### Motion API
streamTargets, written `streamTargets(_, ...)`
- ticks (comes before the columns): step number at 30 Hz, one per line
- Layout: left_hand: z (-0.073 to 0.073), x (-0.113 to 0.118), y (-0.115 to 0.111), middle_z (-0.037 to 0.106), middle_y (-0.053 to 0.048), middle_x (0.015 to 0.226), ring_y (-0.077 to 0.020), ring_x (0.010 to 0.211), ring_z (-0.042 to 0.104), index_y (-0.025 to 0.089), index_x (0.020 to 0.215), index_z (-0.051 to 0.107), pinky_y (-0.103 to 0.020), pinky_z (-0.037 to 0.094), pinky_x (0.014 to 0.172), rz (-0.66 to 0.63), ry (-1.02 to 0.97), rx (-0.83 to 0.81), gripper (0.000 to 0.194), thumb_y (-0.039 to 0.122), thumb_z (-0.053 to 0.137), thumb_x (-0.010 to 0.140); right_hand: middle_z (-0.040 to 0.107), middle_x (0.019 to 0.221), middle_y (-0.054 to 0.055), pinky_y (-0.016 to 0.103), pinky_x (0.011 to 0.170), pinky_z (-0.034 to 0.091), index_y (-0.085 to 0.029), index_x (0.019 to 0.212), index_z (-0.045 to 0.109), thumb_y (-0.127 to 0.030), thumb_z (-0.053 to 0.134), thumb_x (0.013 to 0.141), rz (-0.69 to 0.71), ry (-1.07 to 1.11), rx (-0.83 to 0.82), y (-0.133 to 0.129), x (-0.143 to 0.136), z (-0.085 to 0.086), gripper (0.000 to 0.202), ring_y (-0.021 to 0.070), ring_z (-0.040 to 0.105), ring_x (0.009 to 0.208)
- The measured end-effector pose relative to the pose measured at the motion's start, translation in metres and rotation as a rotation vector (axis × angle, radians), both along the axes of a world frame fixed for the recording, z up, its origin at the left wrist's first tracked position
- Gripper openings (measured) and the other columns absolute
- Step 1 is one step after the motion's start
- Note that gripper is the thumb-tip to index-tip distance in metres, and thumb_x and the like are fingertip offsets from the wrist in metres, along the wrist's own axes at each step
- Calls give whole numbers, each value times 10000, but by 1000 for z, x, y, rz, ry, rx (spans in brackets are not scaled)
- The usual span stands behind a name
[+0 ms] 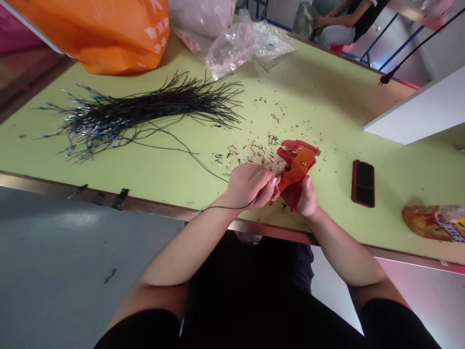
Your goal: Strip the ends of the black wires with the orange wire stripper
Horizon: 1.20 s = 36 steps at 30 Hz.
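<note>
My left hand [251, 185] is closed on a thin black wire [232, 207]. One end of the wire trails back over my left forearm to a small blue tip; the other end is at the jaws of a wire stripper. My right hand [307, 198] grips the red and orange wire stripper [302, 162] by its handles, with its head pointing away from me. Short black offcuts [259, 150] lie scattered around the tool. To the left, a large bundle of black wires [156, 106] lies on the table, many with blue tips at their left ends.
On the pale green table [327, 116], a phone [363, 183] and a bottle of orange drink [432, 223] lie to the right. An orange bag [123, 34] and clear plastic bags [240, 46] stand at the back. A white panel [417, 111] juts in from the right. Another person [341, 26] sits beyond.
</note>
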State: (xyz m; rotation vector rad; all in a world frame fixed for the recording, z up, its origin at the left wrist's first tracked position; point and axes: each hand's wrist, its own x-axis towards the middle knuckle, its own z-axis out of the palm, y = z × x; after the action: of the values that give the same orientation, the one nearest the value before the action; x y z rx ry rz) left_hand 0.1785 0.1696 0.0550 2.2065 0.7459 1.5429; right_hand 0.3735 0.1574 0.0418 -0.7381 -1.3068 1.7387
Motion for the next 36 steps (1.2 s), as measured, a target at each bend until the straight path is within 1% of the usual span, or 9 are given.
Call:
streamTargets(2, 1, 0, 0, 649, 15, 615, -128, 510, 530, 245, 768, 519, -302, 372, 561, 12, 17, 2, 289, 227, 524, 1057, 681, 752, 66, 457, 663, 655, -255, 976, 721, -1003, 443, 876, -8, 0, 7, 0, 0, 0, 804, 279, 701, 676)
streamTargets(6, 3, 2, 0, 612, 32, 576, -119, 480, 483, 244, 766, 523, -281, 346, 533, 83, -6, 123, 275, 169, 531, 1031, 688, 779, 79, 459, 663, 657, -251, 1010, 740, -991, 442, 887, -2, 28, 16, 0, 1, -3, 807, 284, 706, 695)
streamTargets(13, -1, 2, 1, 621, 19, 577, -126, 500, 507, 243, 745, 569, -278, 364, 555, 99, 21, 51, 297, 222, 556, 1040, 713, 822, 93, 482, 718, 674, -254, 1076, 742, -1028, 407, 857, -11, -12, -6, -2, 5, -9, 871, 303, 737, 762)
streamTargets(17, 0, 2, 1, 643, 21, 598, -118, 504, 518, 238, 767, 562, -276, 373, 570, 74, 21, 31, 283, 191, 532, 1045, 713, 820, 93, 455, 693, 667, -244, 1066, 744, -973, 448, 906, 4, 34, 12, -2, 5, -10, 803, 289, 734, 748)
streamTargets(21, 1, 2, 1, 603, 32, 586, -119, 490, 473, 238, 787, 554, -280, 353, 566, 105, 43, 70, 259, 171, 520, 1035, 695, 798, 78, 431, 680, 652, -238, 1033, 733, -884, 451, 993, 18, 112, 64, -2, 5, -6, 706, 274, 735, 741)
streamTargets(23, 1, 2, 1, 577, 31, 581, -121, 489, 454, 239, 773, 551, -283, 345, 562, 131, 76, 66, 268, 192, 530, 1036, 677, 771, 65, 430, 680, 648, -244, 993, 717, -899, 485, 971, -4, 81, 54, -3, 3, -2, 695, 278, 737, 747)
streamTargets(27, 2, 2, 0, 562, 27, 599, -121, 499, 456, 236, 782, 550, -281, 328, 551, 187, 95, 49, 247, 212, 541, 1027, 625, 692, 45, 441, 660, 647, -276, 891, 664, -992, 557, 848, -77, -38, -10, -5, 0, 5, 725, 301, 726, 759)
streamTargets(30, 3, 3, 0, 531, 33, 603, -118, 501, 433, 236, 782, 519, -280, 308, 536, 207, 92, 63, 248, 196, 528, 1027, 601, 660, 30, 423, 610, 632, -284, 856, 647, -1018, 566, 817, -108, -68, -26, -6, -1, 7, 739, 275, 696, 685)
streamTargets(36, 2, 4, 2, 466, 44, 603, -119, 518, 379, 240, 781, 464, -278, 285, 524, 194, 86, 102, 261, 160, 521, 1023, 515, 534, -45, 324, 474, 539, -239, 773, 627, -1003, 578, 834, -90, -10, 1, -4, -1, 12, 768, 158, 549, 446)
